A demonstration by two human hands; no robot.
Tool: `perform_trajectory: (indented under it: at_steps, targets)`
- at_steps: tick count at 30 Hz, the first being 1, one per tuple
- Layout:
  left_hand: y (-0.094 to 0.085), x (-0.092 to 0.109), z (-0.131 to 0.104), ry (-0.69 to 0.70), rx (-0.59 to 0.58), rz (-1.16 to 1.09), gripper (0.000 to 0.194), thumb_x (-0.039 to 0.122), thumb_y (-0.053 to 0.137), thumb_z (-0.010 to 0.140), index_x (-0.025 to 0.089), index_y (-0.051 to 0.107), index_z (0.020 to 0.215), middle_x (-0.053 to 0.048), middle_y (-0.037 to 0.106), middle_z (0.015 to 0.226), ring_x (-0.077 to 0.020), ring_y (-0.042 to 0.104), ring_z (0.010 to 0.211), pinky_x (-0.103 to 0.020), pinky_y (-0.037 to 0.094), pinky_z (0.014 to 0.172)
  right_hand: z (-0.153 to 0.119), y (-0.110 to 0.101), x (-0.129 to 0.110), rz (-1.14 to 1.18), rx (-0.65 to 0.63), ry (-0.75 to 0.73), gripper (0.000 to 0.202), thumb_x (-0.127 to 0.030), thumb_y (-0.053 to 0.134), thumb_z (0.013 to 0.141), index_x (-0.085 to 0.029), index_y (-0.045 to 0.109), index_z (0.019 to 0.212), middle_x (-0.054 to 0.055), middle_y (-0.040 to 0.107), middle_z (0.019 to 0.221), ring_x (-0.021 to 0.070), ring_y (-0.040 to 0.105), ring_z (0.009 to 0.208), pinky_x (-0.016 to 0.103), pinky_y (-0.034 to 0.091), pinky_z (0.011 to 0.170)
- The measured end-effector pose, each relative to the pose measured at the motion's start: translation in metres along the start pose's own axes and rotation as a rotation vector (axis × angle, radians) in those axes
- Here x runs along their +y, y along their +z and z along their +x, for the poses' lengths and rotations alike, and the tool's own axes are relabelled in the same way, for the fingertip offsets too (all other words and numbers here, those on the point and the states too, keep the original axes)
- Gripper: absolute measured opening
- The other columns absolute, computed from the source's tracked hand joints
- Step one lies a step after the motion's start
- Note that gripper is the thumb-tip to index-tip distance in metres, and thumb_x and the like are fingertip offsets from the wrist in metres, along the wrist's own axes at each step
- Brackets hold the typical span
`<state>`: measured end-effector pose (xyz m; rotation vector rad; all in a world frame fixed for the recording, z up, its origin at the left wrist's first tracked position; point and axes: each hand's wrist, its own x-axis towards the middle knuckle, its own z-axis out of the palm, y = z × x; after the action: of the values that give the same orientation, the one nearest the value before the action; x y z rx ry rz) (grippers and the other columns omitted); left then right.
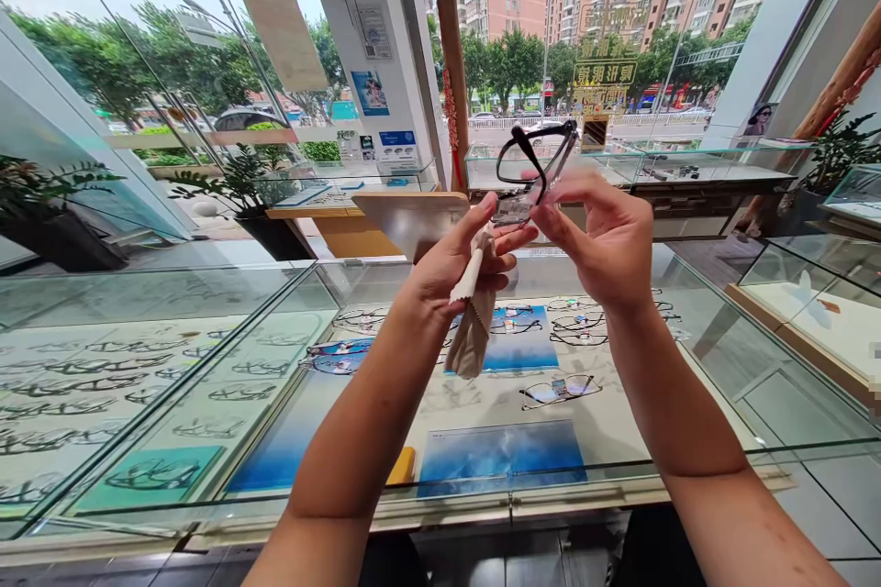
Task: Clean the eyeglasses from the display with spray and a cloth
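Note:
A pair of black-framed eyeglasses (510, 170) is held up above the glass counter, tilted, with a temple arm raised. My right hand (609, 234) pinches it from the right with thumb and fingertips. My left hand (468, 248) is closed round a beige cleaning cloth (473, 330), which hangs down from its palm and fingers. The left thumb and fingertips are at the lower part of the eyeglasses, by a clear piece. Exactly where they touch is hard to make out.
Below my hands is a glass display counter (509, 468) with several eyeglass frames (561, 390) and blue cards inside. A mirror or board (413, 215) leans beyond the left hand. More display cases (812, 303), potted plants (240, 193) and windows surround the counter.

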<state>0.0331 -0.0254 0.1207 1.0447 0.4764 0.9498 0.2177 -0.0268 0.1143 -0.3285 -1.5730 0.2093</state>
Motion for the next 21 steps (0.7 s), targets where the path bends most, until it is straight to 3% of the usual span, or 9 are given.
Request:
perform_trajectory:
  at_steps: [5,10,13,17,21]
  targets:
    - [0.004,0.000,-0.002,-0.029,-0.041,0.048,0.062,0.065,0.096,0.065,0.017,0.072,0.096,-0.003,0.070,0.085,-0.0007,0.033,0.045,-0.016,0.017,0.038,-0.001,0.001,-0.001,0.028,-0.005,0.021,0.019,-0.047,0.081,0.095,-0.029,0.076,0.099,0.000,0.073,0.098,0.0235,0.074,0.108,0.049,0.062,0.107]
    - [0.014,-0.004,-0.010,-0.014,0.010,0.247,0.059,0.076,0.071,0.088,0.017,0.071,0.090,-0.006,0.067,0.079,-0.0059,0.037,0.048,-0.021,0.025,0.040,0.002,0.000,-0.013,0.055,0.034,-0.058,0.015,-0.042,0.082,0.095,-0.029,0.076,0.095,0.000,0.072,0.093,0.0218,0.075,0.098,0.046,0.063,0.098]
    - [0.017,-0.003,-0.016,0.016,-0.004,0.346,0.065,0.082,0.064,0.090,0.018,0.069,0.090,-0.006,0.066,0.080,-0.0079,0.041,0.050,-0.023,0.031,0.043,0.003,-0.007,-0.027,0.044,0.104,-0.106,0.010,-0.034,0.086,0.093,-0.028,0.077,0.092,0.000,0.073,0.090,0.0211,0.075,0.092,0.043,0.063,0.090]
    - [0.007,0.007,-0.025,0.153,0.071,0.683,0.061,0.080,0.074,0.084,0.020,0.068,0.089,-0.005,0.066,0.077,-0.0126,0.056,0.060,-0.024,0.040,0.052,0.003,-0.022,-0.040,-0.061,0.086,-0.076,0.006,-0.033,0.084,0.095,-0.030,0.079,0.094,0.000,0.072,0.092,0.0235,0.075,0.099,0.046,0.060,0.098]
    - [-0.018,0.013,-0.035,0.195,0.269,1.104,0.055,0.073,0.074,0.086,0.020,0.064,0.077,-0.004,0.069,0.074,-0.0174,0.063,0.068,-0.028,0.044,0.063,-0.008,-0.028,-0.037,-0.156,-0.035,0.006,0.005,-0.031,0.083,0.095,-0.028,0.080,0.094,0.000,0.078,0.094,0.0225,0.076,0.095,0.044,0.059,0.094]
